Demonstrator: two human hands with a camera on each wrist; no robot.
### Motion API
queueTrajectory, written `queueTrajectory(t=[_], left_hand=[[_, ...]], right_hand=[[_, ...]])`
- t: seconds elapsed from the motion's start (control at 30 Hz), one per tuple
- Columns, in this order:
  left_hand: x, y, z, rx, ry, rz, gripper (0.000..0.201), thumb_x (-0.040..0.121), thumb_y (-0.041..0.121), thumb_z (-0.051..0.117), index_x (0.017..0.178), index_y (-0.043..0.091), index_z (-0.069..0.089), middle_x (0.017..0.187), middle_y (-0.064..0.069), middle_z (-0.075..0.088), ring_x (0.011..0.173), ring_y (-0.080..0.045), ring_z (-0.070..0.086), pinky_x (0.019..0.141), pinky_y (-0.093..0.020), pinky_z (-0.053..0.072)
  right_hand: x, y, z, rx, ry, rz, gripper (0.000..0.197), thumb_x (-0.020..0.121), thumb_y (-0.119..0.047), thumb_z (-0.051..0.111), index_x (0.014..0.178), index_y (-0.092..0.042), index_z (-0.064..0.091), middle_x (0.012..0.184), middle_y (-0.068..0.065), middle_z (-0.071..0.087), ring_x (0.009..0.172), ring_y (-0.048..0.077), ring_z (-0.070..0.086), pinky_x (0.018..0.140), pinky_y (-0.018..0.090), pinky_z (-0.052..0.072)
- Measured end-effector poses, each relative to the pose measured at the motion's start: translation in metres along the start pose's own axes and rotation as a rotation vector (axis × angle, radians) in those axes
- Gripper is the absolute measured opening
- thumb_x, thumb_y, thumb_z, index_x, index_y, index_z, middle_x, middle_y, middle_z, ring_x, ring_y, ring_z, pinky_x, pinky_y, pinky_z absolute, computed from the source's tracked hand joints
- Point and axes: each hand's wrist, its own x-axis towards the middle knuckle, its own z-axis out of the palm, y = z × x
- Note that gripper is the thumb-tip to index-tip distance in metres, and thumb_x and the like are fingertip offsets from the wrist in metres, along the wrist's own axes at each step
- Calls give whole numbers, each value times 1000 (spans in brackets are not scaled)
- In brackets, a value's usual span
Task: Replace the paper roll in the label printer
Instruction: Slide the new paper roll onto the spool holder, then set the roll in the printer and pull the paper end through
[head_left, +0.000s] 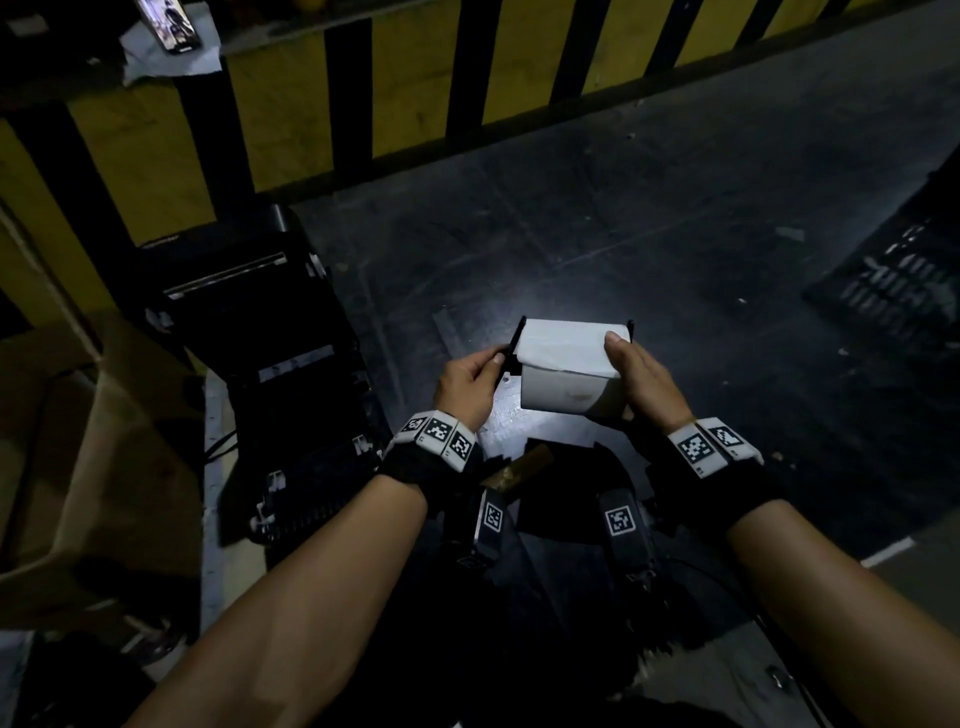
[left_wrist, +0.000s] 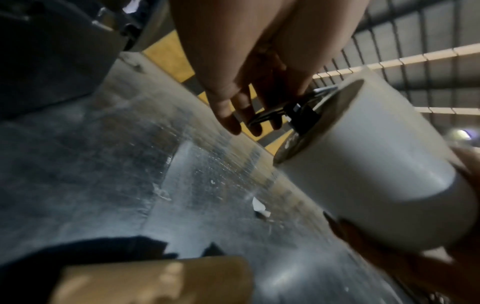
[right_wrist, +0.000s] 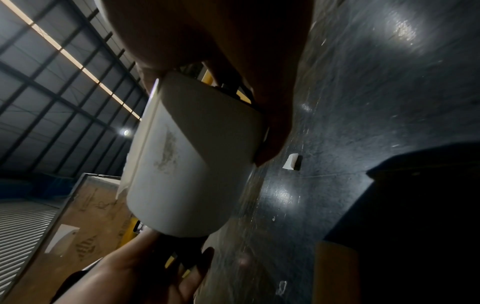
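Dark scuffed floor (head_left: 649, 218); yellow-and-black striped barrier (head_left: 405, 78) behind; cardboard box (head_left: 78, 441) left; dim light.

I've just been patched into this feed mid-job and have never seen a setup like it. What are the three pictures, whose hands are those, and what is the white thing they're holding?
No robot here: a person wears three cameras. The wide picture comes from the head, looking down at both hands; the other two sit on the wrists, looking along the fingers.

Both hands hold a white paper roll above a dark scuffed floor. The right hand wraps round one end of the roll. The left hand grips the black plastic end guide of the holder that passes through the roll's core; the left wrist view shows those fingers on it.

To the left stands the black label printer with its lid open. A brown cardboard tube, possibly the used core, lies near the wrists. The checkered squares on the wristbands are tracking markers.
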Motion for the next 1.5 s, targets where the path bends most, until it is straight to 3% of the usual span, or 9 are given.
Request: queueTrajectory(t=[0.2, 0.37, 0.73, 0.87, 0.97, 1.1, 1.27, 1.37, 1.5], left_hand=[[-9, -2, 1, 61, -111, -25, 36, 89, 23, 49, 123, 19, 60, 119, -10, 67, 112, -28, 61, 100, -49, 48], [-16, 11, -8, 124, -179, 24, 40, 85, 18, 48, 123, 17, 60, 107, -9, 68, 101, -29, 64, 94, -47, 51], [-19, 46, -69, -197, -219, -260, 24, 87, 13, 41, 65, 13, 51, 61, -1, 52, 63, -14, 48, 65, -28, 44], [-18, 52, -100, -209, -211, -196, 39, 86, 47, 54, 77, 12, 69, 70, -1, 69, 70, -15, 64, 77, -30, 53], [-24, 44, -129, -167, -196, -138, 31, 90, 36, 54, 78, 11, 68, 75, -2, 68, 73, -15, 64, 72, -27, 52], [-35, 28, -175, -8, -179, -32, 23, 86, 34, 60, 87, 16, 73, 84, 3, 75, 82, -9, 69, 80, -23, 53], [-44, 13, -230, 115, -91, 61, 36, 79, 33, 69, 109, 14, 68, 111, -2, 70, 104, -11, 65, 101, -34, 48], [-44, 8, -253, 103, -46, 32, 43, 75, 35, 72, 111, 12, 67, 110, -3, 69, 103, -14, 65, 97, -35, 51], [-40, -2, -273, 97, 22, 29, 41, 76, 25, 73, 112, 9, 65, 103, 3, 67, 87, 3, 65, 82, -16, 54]], right_hand=[[-3, 3, 2, 6, 20, -13, 14, 89, -34, 54, 90, -26, 66, 91, -7, 67, 88, 16, 63, 93, 49, 50], [-6, 5, 8, 2, -9, -72, 30, 90, -33, 53, 113, -16, 62, 102, -1, 67, 88, 11, 63, 63, 19, 52], [-11, -2, 49, -155, -115, -190, 35, 76, -45, 60, 106, -26, 65, 112, 3, 69, 106, 18, 63, 98, 42, 49], [-20, -4, 85, -150, -195, -255, 21, 87, -29, 57, 108, -26, 62, 105, -5, 68, 100, 9, 62, 91, 28, 48], [-27, -1, 114, -105, -246, -245, 19, 90, -24, 55, 107, -24, 61, 101, -7, 68, 96, 7, 62, 83, 18, 49], [-33, 6, 152, -137, -338, -225, 28, 88, -33, 56, 114, -22, 59, 111, -3, 67, 103, 10, 63, 90, 28, 50], [-31, 10, 202, -49, -424, -35, 38, 93, -44, 41, 122, -22, 53, 108, -3, 62, 95, 10, 61, 63, 24, 55], [-19, 19, 226, -59, -399, -37, 38, 94, -27, 43, 130, -18, 48, 124, 7, 59, 105, 21, 59, 68, 31, 51], [-4, 33, 246, -114, -427, -114, 16, 94, -15, 46, 107, -10, 54, 96, 5, 62, 87, 18, 58, 72, 34, 47]])
